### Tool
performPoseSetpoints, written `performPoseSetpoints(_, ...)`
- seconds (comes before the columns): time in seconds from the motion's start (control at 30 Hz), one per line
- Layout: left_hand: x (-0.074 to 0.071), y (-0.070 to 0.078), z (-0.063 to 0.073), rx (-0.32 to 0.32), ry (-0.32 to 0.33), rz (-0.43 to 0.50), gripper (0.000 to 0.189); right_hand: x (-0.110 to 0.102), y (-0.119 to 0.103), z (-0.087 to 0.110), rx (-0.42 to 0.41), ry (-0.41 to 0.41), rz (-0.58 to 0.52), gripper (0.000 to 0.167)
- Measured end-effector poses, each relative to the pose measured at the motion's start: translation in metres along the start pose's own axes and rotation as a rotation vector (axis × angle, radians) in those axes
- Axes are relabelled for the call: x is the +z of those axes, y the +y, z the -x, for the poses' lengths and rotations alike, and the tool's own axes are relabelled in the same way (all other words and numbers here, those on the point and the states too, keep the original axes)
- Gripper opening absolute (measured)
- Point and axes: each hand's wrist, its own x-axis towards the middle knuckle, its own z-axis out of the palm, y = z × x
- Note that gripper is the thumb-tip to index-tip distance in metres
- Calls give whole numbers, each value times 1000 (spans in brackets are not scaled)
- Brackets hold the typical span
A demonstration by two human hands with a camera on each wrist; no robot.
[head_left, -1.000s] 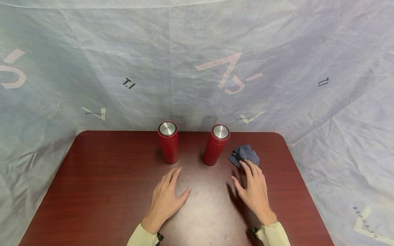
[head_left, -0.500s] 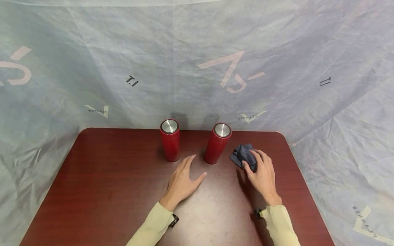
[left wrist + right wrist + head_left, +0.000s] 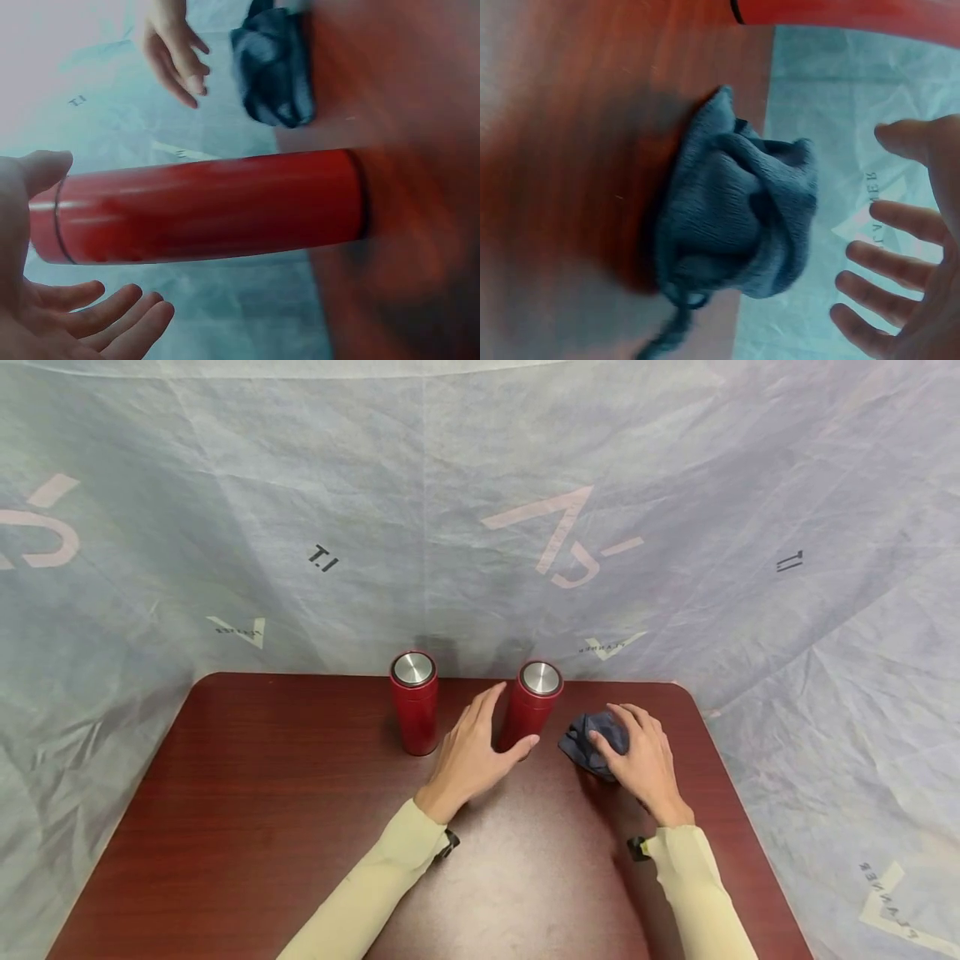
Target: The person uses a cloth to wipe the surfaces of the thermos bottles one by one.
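Two red thermos bottles with brushed metal lids stand upright towards the back of the table. My left hand (image 3: 472,752) reaches to the right thermos (image 3: 528,710), thumb and fingers spread on either side of its upper part. In the left wrist view that thermos (image 3: 210,210) lies in the gap of the spread hand. The left thermos (image 3: 416,714) stands behind the left wrist and forearm. Over a crumpled dark grey-blue cloth (image 3: 588,747) hovers my right hand (image 3: 645,760). The right wrist view shows the cloth (image 3: 735,210) bunched up with a cord-like strip, fingers spread above it.
The dark red wooden table (image 3: 247,793) has rounded back corners. A grey-white printed fabric sheet (image 3: 360,510) hangs right behind it and along both sides. Black wrist straps (image 3: 639,849) show at the light sleeves.
My left hand has moved forward and right, from the table's middle to the right thermos. The right hand has moved slightly right and forward over the cloth. Both bottles stay put.
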Motion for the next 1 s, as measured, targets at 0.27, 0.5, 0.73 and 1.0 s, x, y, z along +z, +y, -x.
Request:
performPoseSetpoints(0.27,-9,17,-27,13,3,45,92,-11,2,-14,47,-235,76,78)
performPoseSetpoints(0.5,-9,25,-38,0,-24,34,91,-12,6,-16,66,-405,139,90)
performPoseSetpoints(0.73,-11,28,-42,-7,-28,34,88,-3,12,-17,93,-487,145,87)
performPoseSetpoints(1.0,-11,28,-46,-3,-53,29,85,9,17,-16,97,-484,135,87)
